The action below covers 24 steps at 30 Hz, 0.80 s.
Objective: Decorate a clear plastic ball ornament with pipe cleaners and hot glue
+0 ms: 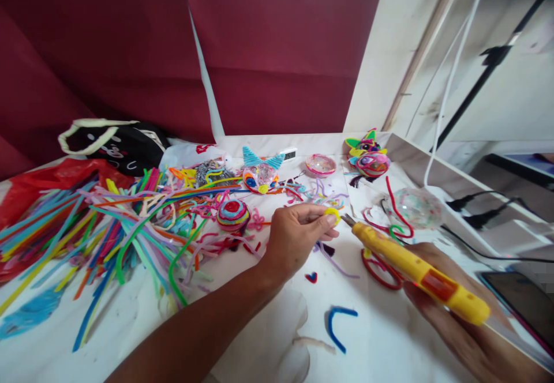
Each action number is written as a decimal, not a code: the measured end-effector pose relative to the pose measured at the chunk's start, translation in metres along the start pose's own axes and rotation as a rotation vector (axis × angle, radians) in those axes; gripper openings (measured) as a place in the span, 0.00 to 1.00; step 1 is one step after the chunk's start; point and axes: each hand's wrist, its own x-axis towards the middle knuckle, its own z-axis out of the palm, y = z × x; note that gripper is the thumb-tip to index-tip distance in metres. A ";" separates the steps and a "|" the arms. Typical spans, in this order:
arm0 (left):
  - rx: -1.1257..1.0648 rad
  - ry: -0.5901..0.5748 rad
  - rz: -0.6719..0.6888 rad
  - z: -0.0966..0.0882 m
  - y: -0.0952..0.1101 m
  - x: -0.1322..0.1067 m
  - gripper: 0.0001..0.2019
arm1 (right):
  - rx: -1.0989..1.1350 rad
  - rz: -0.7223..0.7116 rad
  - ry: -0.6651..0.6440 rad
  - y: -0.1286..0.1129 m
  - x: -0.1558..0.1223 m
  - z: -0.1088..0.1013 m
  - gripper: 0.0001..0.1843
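1. Our left hand (293, 236) pinches the yellow piece (333, 213), fingers (320, 226) nearly closed; we should hold steady.
2. Our right hand (465, 340) encloses the glue gun (398, 256); its tip (348, 220), at the piece's three o'clock, should avoid our fingers.

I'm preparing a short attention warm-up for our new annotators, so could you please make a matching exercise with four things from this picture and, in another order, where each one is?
Things:
1. yellow tool
2. black bag
3. small yellow piece
4. blue curved strip

Places:
A. pinched between the thumb and fingers of the left hand
B. on the table, nearer the camera than the red-and-blue heart
C. held in the right hand
D. at the back left, in front of the maroon sheet

Pairs: 1-C, 2-D, 3-A, 4-B
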 end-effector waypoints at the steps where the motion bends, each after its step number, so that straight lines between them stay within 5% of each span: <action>1: 0.000 0.001 0.000 0.000 0.000 0.000 0.04 | 0.000 -0.058 -0.020 -0.001 0.004 0.001 0.14; 10: 0.002 0.010 -0.011 0.000 0.001 -0.001 0.06 | -0.040 -0.172 -0.066 -0.005 0.012 -0.003 0.16; 16: -0.005 0.007 -0.005 0.000 0.001 -0.001 0.06 | -0.164 -0.235 -0.013 0.022 0.006 0.006 0.24; 24: 0.034 0.014 0.031 -0.001 0.001 -0.002 0.07 | -0.381 -0.328 -0.157 0.040 -0.002 0.019 0.24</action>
